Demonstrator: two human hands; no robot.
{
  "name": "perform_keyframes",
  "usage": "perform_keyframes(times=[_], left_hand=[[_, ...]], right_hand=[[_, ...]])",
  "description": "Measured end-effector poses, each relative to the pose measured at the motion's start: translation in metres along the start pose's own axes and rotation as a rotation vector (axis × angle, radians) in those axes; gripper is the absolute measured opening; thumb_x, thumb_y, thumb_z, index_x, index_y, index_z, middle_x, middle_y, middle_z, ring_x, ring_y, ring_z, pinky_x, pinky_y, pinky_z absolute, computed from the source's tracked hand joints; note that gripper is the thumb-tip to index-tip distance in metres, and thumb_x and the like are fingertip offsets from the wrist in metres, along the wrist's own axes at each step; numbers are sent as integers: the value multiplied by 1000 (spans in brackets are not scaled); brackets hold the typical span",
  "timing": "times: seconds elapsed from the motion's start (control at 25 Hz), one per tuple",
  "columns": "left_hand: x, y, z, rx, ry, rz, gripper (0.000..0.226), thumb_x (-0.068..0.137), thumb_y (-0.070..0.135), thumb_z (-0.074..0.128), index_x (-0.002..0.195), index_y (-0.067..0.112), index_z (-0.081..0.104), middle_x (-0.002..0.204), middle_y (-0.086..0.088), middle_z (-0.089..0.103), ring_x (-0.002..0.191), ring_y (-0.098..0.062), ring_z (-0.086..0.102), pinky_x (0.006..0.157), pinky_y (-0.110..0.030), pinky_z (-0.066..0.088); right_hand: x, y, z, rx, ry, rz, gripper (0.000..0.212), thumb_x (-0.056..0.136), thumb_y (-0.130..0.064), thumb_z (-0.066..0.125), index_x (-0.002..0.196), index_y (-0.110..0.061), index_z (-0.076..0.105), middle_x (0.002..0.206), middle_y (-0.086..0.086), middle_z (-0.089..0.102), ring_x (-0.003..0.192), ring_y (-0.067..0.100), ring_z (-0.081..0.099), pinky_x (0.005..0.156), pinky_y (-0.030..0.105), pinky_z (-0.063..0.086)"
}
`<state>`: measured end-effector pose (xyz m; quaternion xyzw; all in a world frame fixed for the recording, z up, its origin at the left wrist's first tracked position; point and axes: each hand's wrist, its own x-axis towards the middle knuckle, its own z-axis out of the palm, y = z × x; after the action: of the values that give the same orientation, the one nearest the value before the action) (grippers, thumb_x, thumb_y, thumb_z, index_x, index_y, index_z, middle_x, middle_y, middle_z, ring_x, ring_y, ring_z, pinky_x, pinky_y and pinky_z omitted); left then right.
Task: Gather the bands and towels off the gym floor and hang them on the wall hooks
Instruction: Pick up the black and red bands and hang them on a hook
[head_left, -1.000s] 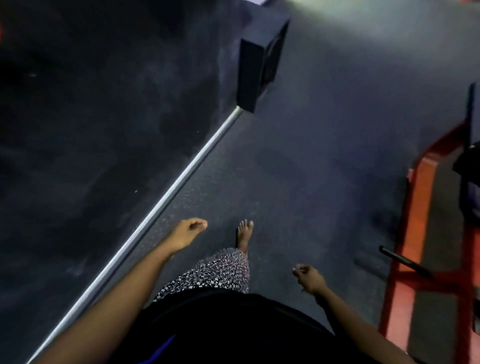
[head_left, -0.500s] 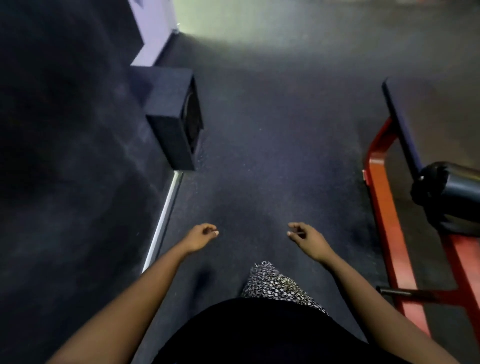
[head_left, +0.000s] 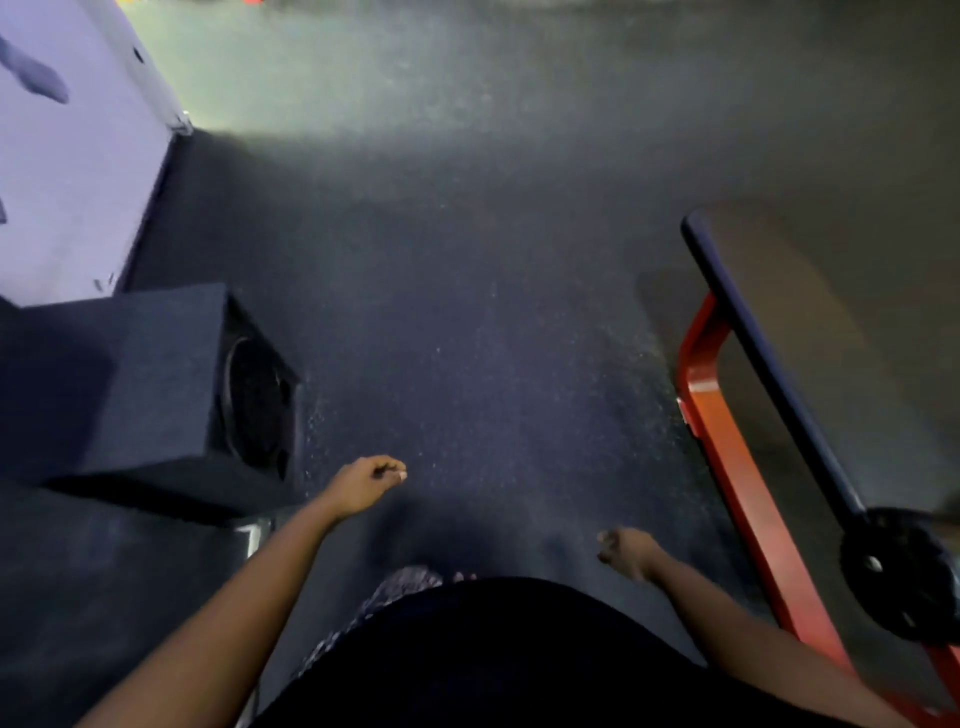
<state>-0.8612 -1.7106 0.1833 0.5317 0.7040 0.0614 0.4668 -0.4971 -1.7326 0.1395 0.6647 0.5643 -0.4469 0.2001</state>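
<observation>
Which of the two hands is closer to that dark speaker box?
The left hand. It hangs just beside the speaker box by the wall, while the right hand is across the body, toward the red bench frame.

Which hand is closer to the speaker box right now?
Left. The left hand is just right of the speaker box, near its front corner; the right hand is farther off, toward the red frame.
</observation>
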Motion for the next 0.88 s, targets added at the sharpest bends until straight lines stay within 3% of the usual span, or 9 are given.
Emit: perform_keyframes(times=[0.08, 0.16, 0.32, 0.44, 0.52, 0.68, 0.76, 0.8, 0.88], left_hand=[[39, -3, -25, -71, 9, -43, 29, 89, 12, 54, 114, -1, 60, 125, -15, 60, 112, -19, 55, 95, -25, 37], [90, -5, -52, -119, 33, -100, 28, 89, 8, 54, 113, -4, 60, 125, -20, 59, 106, -14, 52, 92, -25, 37], [214, 12, -108, -150, 25, -180, 28, 90, 8, 52, 114, -5, 59, 121, -20, 60, 109, -19, 54, 92, -28, 39], [306, 57, -156, -100, -44, -200, 27, 90, 12, 53, 113, -1, 61, 120, -19, 62, 115, -30, 56, 100, -42, 44], [380, 112, -190, -24, -123, -136, 29, 91, 15, 53, 114, 0, 61, 121, -18, 62, 115, -32, 57, 101, -43, 45], [511, 261, -227, 143, -223, 52, 31, 92, 23, 50, 117, 6, 59, 118, -9, 63, 108, -28, 60, 97, -40, 45], [561, 333, -230, 142, -264, 129, 32, 93, 26, 47, 119, 10, 57, 113, -2, 60, 101, -21, 59, 89, -36, 46], [592, 370, -228, 129, -289, 167, 32, 93, 26, 47, 120, 11, 56, 112, -1, 58, 100, -19, 57, 84, -32, 44], [653, 436, -225, 97, -312, 203, 31, 94, 25, 47, 120, 11, 56, 111, 0, 56, 100, -18, 55, 81, -28, 40]], right_hand=[[31, -50, -58, 10, 32, -90, 16, 91, -25, 49, 84, -17, 61, 105, 10, 64, 109, 26, 58, 79, 27, 39], [68, -101, -121, 73, 112, -180, 22, 92, -22, 50, 101, -8, 64, 112, 11, 65, 110, 25, 58, 80, 25, 39], [153, -177, -244, 242, 241, -275, 30, 91, -18, 53, 119, -8, 58, 117, 9, 63, 109, 22, 58, 85, 23, 39], [201, -187, -310, 431, 199, -176, 29, 94, -21, 49, 121, -11, 54, 98, 0, 59, 87, 16, 56, 65, 25, 45], [229, -179, -351, 513, 167, -64, 29, 95, -23, 47, 122, -14, 52, 87, -6, 56, 79, 12, 53, 57, 18, 41], [280, -131, -394, 544, 239, 185, 35, 92, -21, 53, 123, -6, 55, 86, -4, 63, 73, 5, 53, 58, 6, 41], [304, -107, -408, 580, 221, 283, 35, 91, -23, 54, 122, -7, 56, 104, 4, 67, 90, 17, 64, 76, 16, 48], [323, -95, -421, 602, 222, 326, 35, 91, -24, 53, 121, -7, 56, 118, 10, 65, 105, 22, 62, 88, 23, 45], [359, -81, -463, 643, 248, 362, 34, 92, -23, 53, 121, -6, 56, 129, 12, 58, 118, 23, 56, 96, 26, 39]])
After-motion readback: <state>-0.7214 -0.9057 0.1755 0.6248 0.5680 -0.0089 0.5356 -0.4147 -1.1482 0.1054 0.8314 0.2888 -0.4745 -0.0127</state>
